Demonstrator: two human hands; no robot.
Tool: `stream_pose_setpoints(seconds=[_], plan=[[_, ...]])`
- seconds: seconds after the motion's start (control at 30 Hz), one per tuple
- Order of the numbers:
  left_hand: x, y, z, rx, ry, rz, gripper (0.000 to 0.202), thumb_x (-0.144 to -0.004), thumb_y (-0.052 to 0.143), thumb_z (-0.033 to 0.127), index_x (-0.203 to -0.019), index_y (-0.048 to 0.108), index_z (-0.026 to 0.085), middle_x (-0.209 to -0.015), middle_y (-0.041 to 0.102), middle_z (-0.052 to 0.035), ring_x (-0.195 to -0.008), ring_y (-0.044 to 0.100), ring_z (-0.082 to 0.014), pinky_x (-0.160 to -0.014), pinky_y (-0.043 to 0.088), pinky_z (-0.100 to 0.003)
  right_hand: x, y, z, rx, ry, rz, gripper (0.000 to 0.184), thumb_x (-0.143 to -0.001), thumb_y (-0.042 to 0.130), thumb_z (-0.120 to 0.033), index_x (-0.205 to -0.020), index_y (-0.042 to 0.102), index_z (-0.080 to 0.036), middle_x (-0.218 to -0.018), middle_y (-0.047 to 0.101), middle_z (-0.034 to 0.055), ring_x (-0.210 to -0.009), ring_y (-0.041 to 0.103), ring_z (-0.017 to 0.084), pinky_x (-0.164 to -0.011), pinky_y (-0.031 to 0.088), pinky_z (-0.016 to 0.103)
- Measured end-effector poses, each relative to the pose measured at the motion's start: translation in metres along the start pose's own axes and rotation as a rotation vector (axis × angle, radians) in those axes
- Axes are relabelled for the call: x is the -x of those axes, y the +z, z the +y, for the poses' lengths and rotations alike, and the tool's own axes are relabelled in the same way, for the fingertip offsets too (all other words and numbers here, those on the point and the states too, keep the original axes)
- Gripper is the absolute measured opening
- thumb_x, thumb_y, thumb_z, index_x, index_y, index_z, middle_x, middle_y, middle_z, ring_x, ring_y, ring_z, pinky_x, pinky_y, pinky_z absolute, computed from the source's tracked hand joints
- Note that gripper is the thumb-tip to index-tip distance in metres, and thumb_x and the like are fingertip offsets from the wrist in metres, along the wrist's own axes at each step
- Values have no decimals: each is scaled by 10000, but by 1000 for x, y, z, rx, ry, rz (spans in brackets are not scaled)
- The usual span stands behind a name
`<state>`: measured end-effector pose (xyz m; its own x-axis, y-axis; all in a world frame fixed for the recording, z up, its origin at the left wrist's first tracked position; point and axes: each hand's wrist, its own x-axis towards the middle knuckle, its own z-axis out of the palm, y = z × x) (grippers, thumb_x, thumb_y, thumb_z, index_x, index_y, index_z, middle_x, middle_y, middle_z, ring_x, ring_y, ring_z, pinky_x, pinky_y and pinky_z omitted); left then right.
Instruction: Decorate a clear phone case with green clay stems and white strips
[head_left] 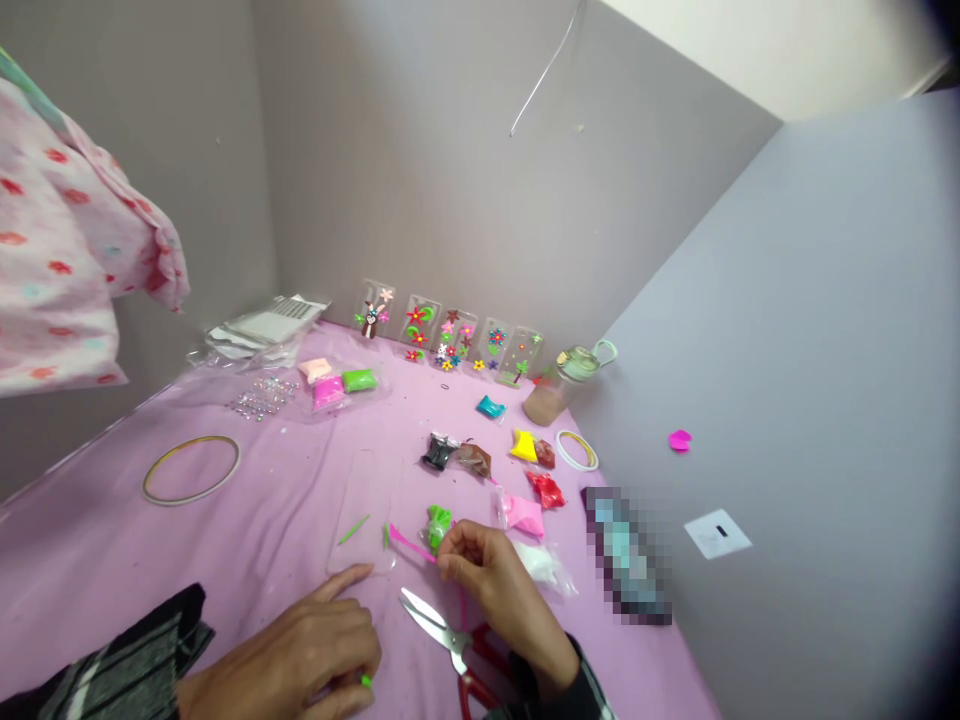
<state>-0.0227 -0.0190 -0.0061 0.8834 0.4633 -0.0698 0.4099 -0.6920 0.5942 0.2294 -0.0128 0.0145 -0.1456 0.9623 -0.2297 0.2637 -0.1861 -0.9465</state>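
Note:
My left hand (300, 655) rests on the pink cloth (187, 560), index finger stretched to the near edge of a clear phone case (367, 520), other fingers curled with a bit of green clay showing beneath them. My right hand (487, 580) pinches the end of a pink stick tool (409, 543) that lies over the case's right edge. A green strip of clay (354, 530) sits on the case. A green clay bag (439, 522) lies just beyond my right fingers. Red-handled scissors (442, 630) lie open between my hands.
Several small clay bags (525, 470) lie scattered to the right. Decorated cases (450, 340) lean against the back wall, beside a bottle (559, 385). Two tape rings (191, 468) (576, 450), beads (259, 398) and packets (262, 325) lie around. A pink garment (67, 250) hangs left.

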Motion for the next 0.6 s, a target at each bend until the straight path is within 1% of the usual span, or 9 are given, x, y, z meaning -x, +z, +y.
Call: stream_pose_setpoints(seconds=[0.1,0.23,0.37,0.47,0.53,0.6], plan=[[0,1,0,-2,-1,-5,162,-1017,438,178,-916,550,239,-864,641,46,-853,691,-116,-1327,171,-550,-2,4,4,71,-7,76,69,-776,604,-237,-761,622,-173,-694,537,-26,-655,438,136,-603,302,257],[-1,0,1,-3,-9,-6,149,-999,465,156,-909,550,240,-863,645,54,-852,695,-110,-1333,173,-531,-2,11,8,281,-62,206,89,-840,593,-235,-795,651,-184,-730,602,-6,-673,489,155,-633,332,266],[-2,2,-1,-4,9,27,149,-1001,475,164,-894,544,242,-843,637,57,-832,697,-109,-1329,188,-533,1,16,8,441,-145,256,96,-883,594,-207,-857,687,-200,-769,656,-3,-668,516,155,-650,338,271],[1,3,-7,24,62,128,150,-1021,476,195,-910,564,246,-829,638,51,-817,697,-109,-1329,224,-474,2,15,8,450,-169,269,90,-903,603,-217,-887,691,-205,-782,671,-2,-658,534,157,-634,347,267],[4,1,-13,69,75,244,128,-1029,498,223,-946,589,257,-848,661,46,-844,701,-117,-1318,266,-414,1,12,8,443,-185,308,92,-920,601,-242,-895,681,-206,-800,681,5,-659,554,162,-631,365,268],[7,-3,-20,132,42,380,84,-1019,546,251,-989,618,280,-904,701,42,-905,704,-138,-1283,333,-357,0,7,11,476,-212,390,113,-945,577,-262,-896,663,-206,-821,686,17,-672,574,172,-645,386,276]])
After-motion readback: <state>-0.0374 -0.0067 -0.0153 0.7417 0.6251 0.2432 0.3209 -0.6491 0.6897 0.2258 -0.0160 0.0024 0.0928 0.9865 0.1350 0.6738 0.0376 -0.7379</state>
